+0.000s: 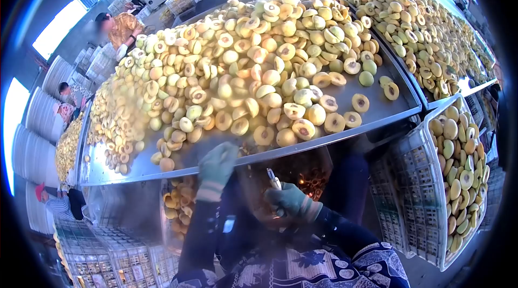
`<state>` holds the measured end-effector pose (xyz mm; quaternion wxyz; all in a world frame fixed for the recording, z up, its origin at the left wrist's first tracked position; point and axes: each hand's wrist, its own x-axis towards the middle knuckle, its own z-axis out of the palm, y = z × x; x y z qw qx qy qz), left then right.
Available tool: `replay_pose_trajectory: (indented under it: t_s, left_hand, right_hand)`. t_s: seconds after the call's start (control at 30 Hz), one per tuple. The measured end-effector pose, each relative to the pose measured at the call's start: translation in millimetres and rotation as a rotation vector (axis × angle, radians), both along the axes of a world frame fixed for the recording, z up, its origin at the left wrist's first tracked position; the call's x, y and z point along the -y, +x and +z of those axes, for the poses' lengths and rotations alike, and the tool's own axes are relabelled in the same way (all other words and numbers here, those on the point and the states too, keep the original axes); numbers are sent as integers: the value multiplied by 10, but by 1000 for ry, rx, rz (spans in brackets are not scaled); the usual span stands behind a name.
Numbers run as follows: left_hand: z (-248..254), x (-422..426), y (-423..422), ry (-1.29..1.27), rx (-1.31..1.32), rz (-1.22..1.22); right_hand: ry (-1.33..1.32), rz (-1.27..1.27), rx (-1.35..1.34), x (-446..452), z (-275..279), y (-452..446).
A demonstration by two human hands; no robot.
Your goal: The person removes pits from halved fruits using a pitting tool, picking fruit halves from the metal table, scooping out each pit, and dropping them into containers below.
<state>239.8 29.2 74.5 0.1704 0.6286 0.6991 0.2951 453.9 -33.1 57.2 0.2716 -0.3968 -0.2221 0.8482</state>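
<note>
Gripping the tool (pixel 274 180) in the right hand (pixel 291 200), aiming it lengthwise at the worktop's near edge (pixel 345 132); holding the left hand (pixel 217 166), grip unclear, nearer the fruit (pixel 271 77) beyond.

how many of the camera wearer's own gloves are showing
2: the left glove at the near edge of the metal table, and the right glove around a metal-tipped tool. Neither is hidden.
</note>
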Motion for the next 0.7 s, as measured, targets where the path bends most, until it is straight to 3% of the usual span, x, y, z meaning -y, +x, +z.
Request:
replay_pose_trajectory:
  t_s: [0.03,0.1,0.13,0.2,0.23,0.27,0.33,0.37,0.47,0.53,0.57,0.63,0.7]
  left_hand:
    - [-325,-259,66,-83,-91,-12]
    - [-449,-584,399,-272,-132,-52]
    - [-414,-661,556,-257,-180,-74]
    - [-477,-772,709,-206,-191,-89]
    - [-603,-839,693,-172,-156,-78]
    - [-710,-878,650,-137,-124,-62]
    - [-638,-809,593,-189,314,-110]
    - [-579,-736,570,-214,532,-131]
    - [-330,-371,561,-147,798,-233]
    - [-262,-104,619,-68,978,-308]
    - [-272,20,649,-116,1256,-323]
    - [-87,232,842,-79,1597,-181]
    - [-4,336,917,-50,1627,-117]
  right_hand:
    - [-27,-18,-15,-18,34,30]
    - [-52,-14,-34,-40,-235,91]
    - [-98,-21,-81,-63,-534,101]
    - [-37,-155,125,5,-712,21]
    - [-10,-214,236,6,-621,-14]
    - [117,-202,178,-23,-506,100]
    - [270,-164,78,-135,-56,265]
    - [391,-175,164,-194,-82,250]
    - [691,-134,414,-287,-102,165]
    - [728,-173,372,-232,-69,53]
    - [746,-195,356,-202,-55,16]
    - [907,-129,511,-131,-177,-7]
    - [930,-53,628,-66,-84,17]
